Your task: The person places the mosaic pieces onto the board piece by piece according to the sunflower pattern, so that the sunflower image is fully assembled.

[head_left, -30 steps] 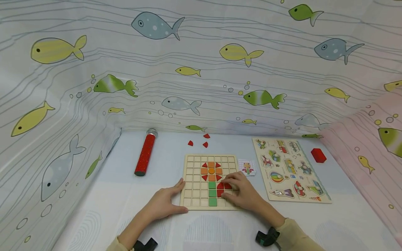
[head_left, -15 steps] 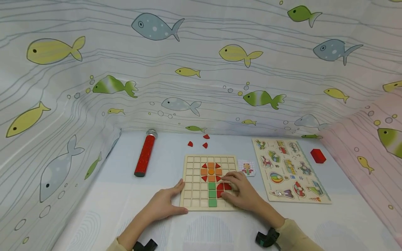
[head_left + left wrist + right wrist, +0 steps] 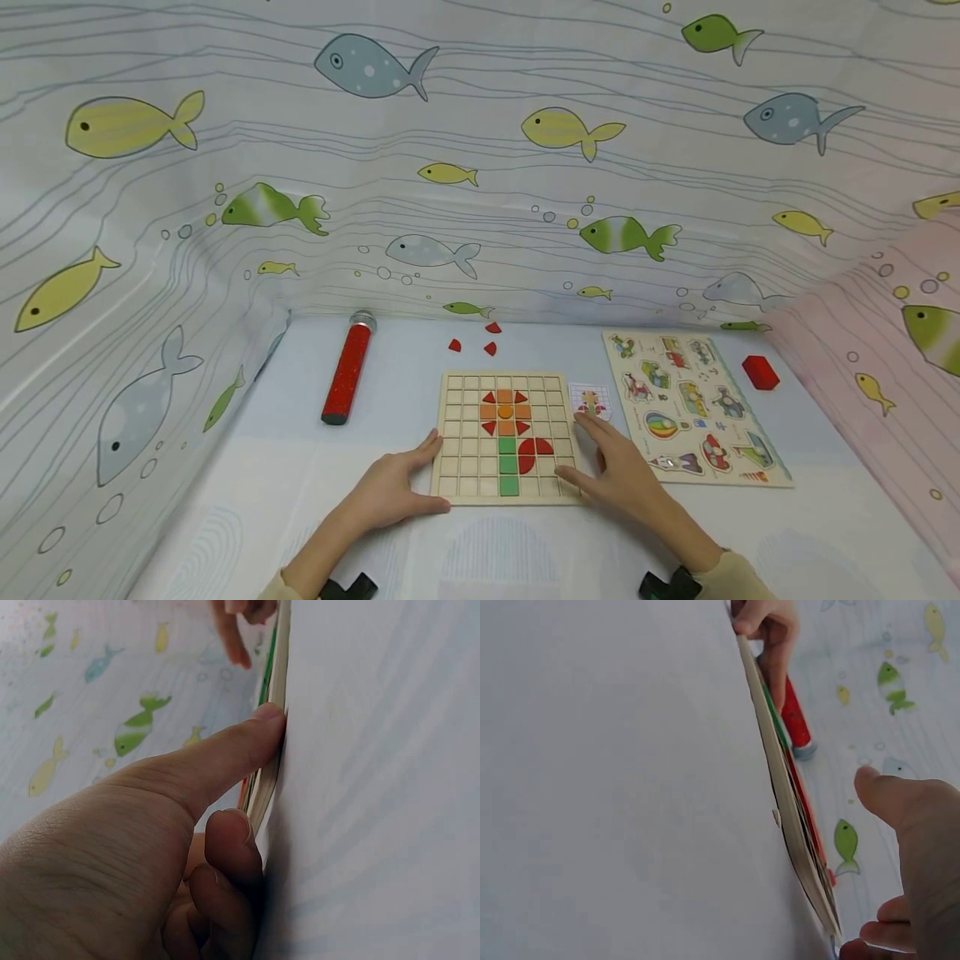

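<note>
A wooden grid board (image 3: 465, 475) lies in front of me in the head view. In its cells sit orange squares (image 3: 488, 411) around an orange disc, several red triangles (image 3: 522, 427), green squares (image 3: 508, 464) in a column and red quarter-circles (image 3: 527, 457). My left hand (image 3: 390, 490) holds the board's near left corner, thumb on the near edge and index finger along the left side; the left wrist view shows the thumb against the edge. My right hand (image 3: 622, 471) holds nothing; its spread thumb and fingers are at the board's right edge.
Three loose red quarter-circles (image 3: 491, 349) lie beyond the board. A small pattern card (image 3: 591, 398) is at its right, beside a picture puzzle board (image 3: 697, 408). A red block (image 3: 761, 372) stands far right, a red glittery tube (image 3: 348, 371) at left. Fish-print cloth (image 3: 480, 208) walls the table.
My right hand has drawn away from the red quarter-circles, moving right to the board's edge and leaving them in the cells. The left hand stays at the corner.
</note>
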The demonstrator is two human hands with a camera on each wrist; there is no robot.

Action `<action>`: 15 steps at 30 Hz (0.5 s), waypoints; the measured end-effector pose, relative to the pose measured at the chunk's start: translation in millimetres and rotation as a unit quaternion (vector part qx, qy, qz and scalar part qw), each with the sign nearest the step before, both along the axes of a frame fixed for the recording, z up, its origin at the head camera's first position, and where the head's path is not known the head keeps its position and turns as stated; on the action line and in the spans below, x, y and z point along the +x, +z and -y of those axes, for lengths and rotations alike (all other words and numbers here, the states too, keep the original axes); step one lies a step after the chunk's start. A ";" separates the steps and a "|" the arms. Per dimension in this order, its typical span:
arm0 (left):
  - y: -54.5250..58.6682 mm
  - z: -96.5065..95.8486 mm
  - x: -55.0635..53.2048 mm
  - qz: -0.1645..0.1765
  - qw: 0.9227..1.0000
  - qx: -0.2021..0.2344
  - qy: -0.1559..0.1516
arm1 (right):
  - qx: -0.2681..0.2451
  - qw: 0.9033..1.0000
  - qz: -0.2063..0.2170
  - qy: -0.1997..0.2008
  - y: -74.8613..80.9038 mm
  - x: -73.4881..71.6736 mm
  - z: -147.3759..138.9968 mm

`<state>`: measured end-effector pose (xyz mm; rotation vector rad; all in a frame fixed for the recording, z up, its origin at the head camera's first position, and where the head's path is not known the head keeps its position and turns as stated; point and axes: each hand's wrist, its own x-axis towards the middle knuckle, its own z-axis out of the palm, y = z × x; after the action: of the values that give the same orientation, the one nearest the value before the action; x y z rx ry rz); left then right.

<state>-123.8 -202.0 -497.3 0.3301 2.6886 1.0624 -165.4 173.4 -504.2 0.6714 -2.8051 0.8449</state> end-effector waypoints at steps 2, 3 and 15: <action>0.0 0.1 -0.3 -0.001 1.000 0.000 0.001 | 0.001 1.000 0.015 0.004 -4.2 2.5 -5.0; 0.0 0.3 -0.4 0.000 1.000 0.000 0.002 | 0.002 1.000 0.021 0.007 -6.2 3.8 -6.7; -2.2 0.3 0.8 -0.008 1.000 0.002 0.004 | 0.048 0.998 0.025 0.031 -14.8 10.9 -7.3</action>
<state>-123.0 -202.2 -499.5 0.3297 2.7035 1.0722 -154.6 180.7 -518.9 0.7656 -2.8981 0.7517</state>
